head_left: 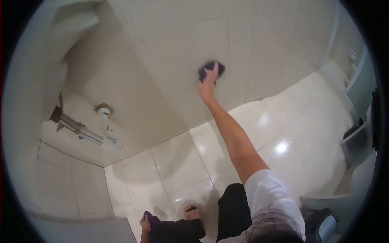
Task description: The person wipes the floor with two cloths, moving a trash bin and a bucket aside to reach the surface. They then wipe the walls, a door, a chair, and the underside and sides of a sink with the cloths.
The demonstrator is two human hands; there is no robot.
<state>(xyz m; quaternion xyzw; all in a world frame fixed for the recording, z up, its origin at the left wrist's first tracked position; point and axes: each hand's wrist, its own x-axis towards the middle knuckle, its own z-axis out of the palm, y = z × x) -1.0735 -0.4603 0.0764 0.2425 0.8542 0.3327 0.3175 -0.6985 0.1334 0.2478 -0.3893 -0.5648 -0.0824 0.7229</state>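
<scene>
My right hand (208,83) is stretched out in front, closed on a dark cloth (211,69) that it presses against the beige tiled wall (182,52). The cloth is bunched and slightly blurred, so its exact kind is hard to make out. Low in the view, my left hand (144,223) is closed on a dark purple cloth (152,219) beside my black-clad leg (174,230). Part of that hand is cut off by the frame's bottom edge.
A white drain pipe (106,139) and its wall fitting (104,109) stick out at the left, under a pale basin-like shape (38,81). Shiny floor tiles (182,170) lie below, with my foot (191,211) on them. Pale panels (356,146) stand at the right.
</scene>
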